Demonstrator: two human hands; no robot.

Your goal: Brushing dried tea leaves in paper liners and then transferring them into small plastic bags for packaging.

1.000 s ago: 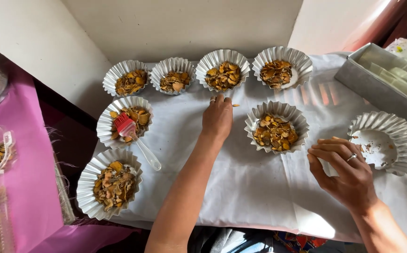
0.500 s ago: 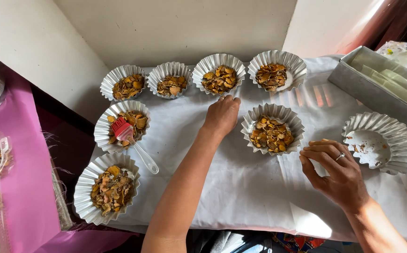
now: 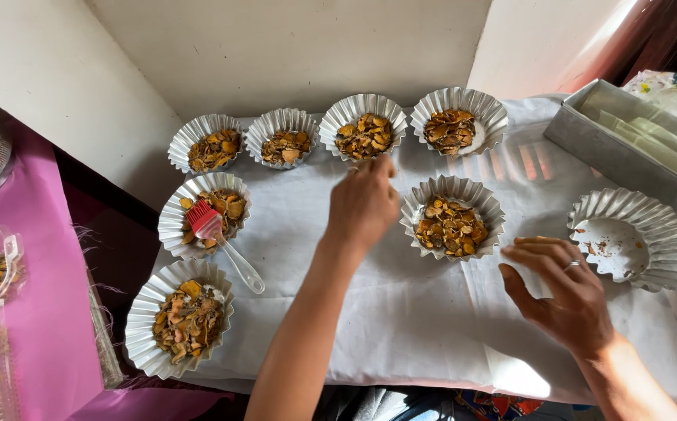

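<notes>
Head view, looking down on my worktop (image 3: 401, 327), which is covered with a white cloth. My left hand (image 3: 363, 204) reaches out with its fingers bunched, just short of the fluted foil cup (image 3: 363, 125) in the back row; whether it pinches a flake I cannot tell. My right hand (image 3: 568, 292) hovers open, fingers loosely curled, holding nothing, between the filled cup (image 3: 453, 226) and the nearly empty cup (image 3: 636, 238). I judge these cups light and thin-walled — easily dented, best taken by the rim from both sides or from under the base. The dried flakes (image 3: 451, 230) look brittle and loose, so a gentle pinch suits them. A red brush (image 3: 206, 222) lies in a left-hand cup.
</notes>
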